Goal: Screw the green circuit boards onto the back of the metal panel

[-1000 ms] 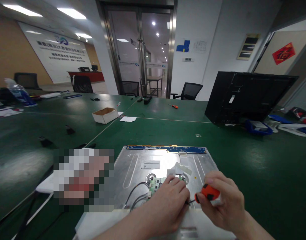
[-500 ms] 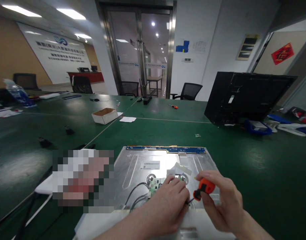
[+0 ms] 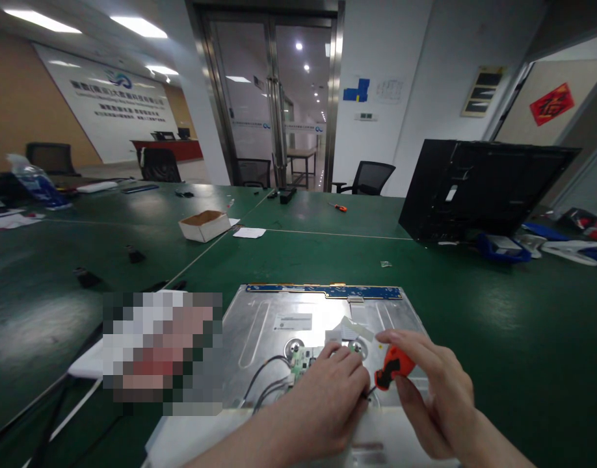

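A silver metal display panel [image 3: 259, 325] lies on the green table in front of me, with a blue circuit strip [image 3: 322, 292] along its far edge. My right hand [image 3: 437, 383] grips the orange and black handle of a screwdriver [image 3: 395, 367] between thumb and fingers. Its thin shaft slants down to the left and meets the fingertips of my left hand [image 3: 332, 390]. That hand is closed low over a small green circuit board [image 3: 303, 361]; whatever its fingers pinch is hidden. Dark cables [image 3: 269, 383] run from the board toward the near side.
A black monitor housing [image 3: 484, 188] stands at the right, beside a blue tray [image 3: 503, 248]. An open cardboard box [image 3: 205, 226] and a white paper [image 3: 250, 232] sit farther back. Another orange screwdriver [image 3: 338, 207] lies near the far edge. A pixelated patch covers the left side.
The screwdriver handle has turned and tilted slightly in my right hand, whose fingers have shifted around it. My left hand stays in place.
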A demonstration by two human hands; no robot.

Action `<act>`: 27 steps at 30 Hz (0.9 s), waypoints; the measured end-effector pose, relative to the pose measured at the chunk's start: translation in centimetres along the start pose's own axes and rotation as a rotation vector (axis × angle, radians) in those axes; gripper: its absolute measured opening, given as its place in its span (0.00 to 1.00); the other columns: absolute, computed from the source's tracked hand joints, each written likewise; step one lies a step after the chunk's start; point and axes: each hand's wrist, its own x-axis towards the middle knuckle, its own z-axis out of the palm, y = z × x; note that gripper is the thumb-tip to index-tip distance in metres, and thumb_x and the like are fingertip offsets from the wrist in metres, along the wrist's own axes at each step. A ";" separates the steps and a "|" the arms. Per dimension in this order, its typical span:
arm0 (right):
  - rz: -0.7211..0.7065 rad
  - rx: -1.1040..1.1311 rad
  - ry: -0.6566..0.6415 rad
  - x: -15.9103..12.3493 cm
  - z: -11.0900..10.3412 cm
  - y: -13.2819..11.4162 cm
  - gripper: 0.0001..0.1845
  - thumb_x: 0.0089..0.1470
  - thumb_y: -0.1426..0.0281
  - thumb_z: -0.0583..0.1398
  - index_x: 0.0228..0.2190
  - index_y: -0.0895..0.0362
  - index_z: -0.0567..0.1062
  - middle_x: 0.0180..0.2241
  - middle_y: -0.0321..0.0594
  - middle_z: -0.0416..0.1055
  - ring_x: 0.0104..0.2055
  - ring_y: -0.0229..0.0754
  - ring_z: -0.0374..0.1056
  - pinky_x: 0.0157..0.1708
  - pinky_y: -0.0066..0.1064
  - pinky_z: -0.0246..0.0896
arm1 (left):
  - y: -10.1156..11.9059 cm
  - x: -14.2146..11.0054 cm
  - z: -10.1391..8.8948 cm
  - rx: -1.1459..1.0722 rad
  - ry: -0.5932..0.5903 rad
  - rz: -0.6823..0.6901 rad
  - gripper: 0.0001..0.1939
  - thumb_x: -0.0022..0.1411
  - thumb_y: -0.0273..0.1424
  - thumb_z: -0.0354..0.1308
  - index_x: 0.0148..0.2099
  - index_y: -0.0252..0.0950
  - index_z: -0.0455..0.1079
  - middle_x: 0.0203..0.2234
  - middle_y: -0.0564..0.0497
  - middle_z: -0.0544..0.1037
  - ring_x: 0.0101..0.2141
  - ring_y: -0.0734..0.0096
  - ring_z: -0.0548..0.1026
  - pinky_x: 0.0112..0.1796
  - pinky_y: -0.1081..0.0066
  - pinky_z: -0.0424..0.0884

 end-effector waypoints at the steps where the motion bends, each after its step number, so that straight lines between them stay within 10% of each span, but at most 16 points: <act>1: -0.002 0.013 0.008 0.0 0.1 0.0 0.22 0.56 0.78 0.52 0.53 0.63 0.68 0.39 0.48 0.77 0.41 0.45 0.76 0.35 0.32 0.74 | 0.0 0.0 0.0 0.002 0.000 -0.002 0.07 0.66 0.27 0.53 0.46 0.36 0.65 0.43 0.46 0.74 0.45 0.57 0.71 0.53 0.55 0.61; 10: -0.018 0.030 0.064 0.7 0.7 -0.1 0.15 0.61 0.71 0.59 0.50 0.55 0.67 0.24 0.33 0.72 0.23 0.39 0.70 0.19 0.26 0.66 | -0.1 0.1 0.1 0.007 -0.020 0.003 0.10 0.67 0.28 0.53 0.50 0.37 0.66 0.44 0.45 0.73 0.47 0.56 0.70 0.53 0.55 0.61; 18: 0.012 -0.012 -0.010 -0.5 0.0 0.1 0.22 0.58 0.76 0.52 0.54 0.62 0.67 0.42 0.49 0.77 0.44 0.47 0.76 0.37 0.35 0.75 | 0.0 0.1 0.0 -0.005 -0.007 -0.007 0.10 0.66 0.27 0.53 0.49 0.35 0.66 0.45 0.44 0.74 0.47 0.56 0.70 0.53 0.55 0.61; 27: -0.020 0.046 0.057 0.9 0.7 -0.1 0.16 0.60 0.73 0.58 0.50 0.56 0.67 0.24 0.33 0.71 0.23 0.38 0.69 0.19 0.26 0.65 | 0.2 0.0 -0.2 0.010 -0.018 0.002 0.10 0.68 0.28 0.50 0.50 0.37 0.66 0.45 0.44 0.73 0.47 0.56 0.70 0.53 0.55 0.61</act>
